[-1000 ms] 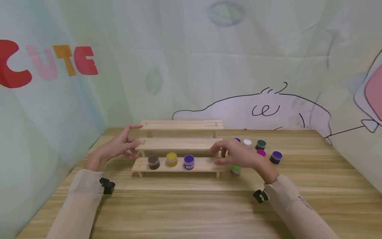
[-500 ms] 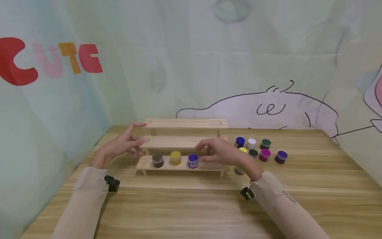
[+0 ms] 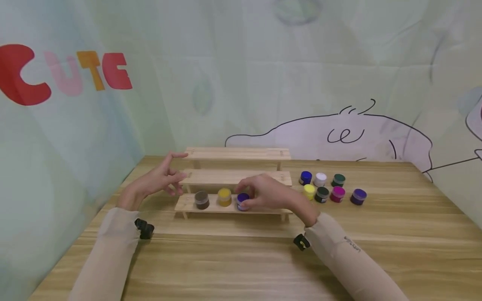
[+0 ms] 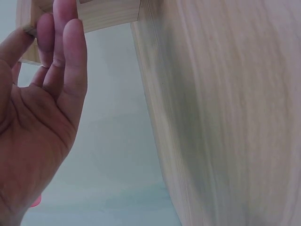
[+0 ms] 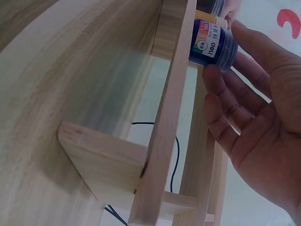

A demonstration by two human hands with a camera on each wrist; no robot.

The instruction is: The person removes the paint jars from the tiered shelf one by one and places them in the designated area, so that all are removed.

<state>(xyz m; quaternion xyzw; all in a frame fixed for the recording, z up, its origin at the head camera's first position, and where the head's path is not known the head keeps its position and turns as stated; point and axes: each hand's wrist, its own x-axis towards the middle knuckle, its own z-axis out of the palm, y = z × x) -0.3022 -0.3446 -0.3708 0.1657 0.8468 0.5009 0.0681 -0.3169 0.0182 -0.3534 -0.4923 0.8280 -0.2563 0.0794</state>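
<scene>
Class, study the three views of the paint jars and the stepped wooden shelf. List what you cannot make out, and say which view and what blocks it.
1. Head view: the right hand covers part of the purple jar.
2. Right wrist view: that jar's label is too small to read in full.
3. Left wrist view: the left hand is cut off by the frame edge; no jars show.
4. Head view: labels on the loose jars are too small.

Wooden table (image 3: 241, 267) bearing loose paint jars at right: blue (image 3: 306, 177), white (image 3: 320, 179), dark green (image 3: 338, 179), yellow (image 3: 309, 191), black (image 3: 321, 194), magenta (image 3: 337, 194), purple (image 3: 358, 196). Backdrop lettering "CUTE" (image 3: 64, 75) at left.
</scene>
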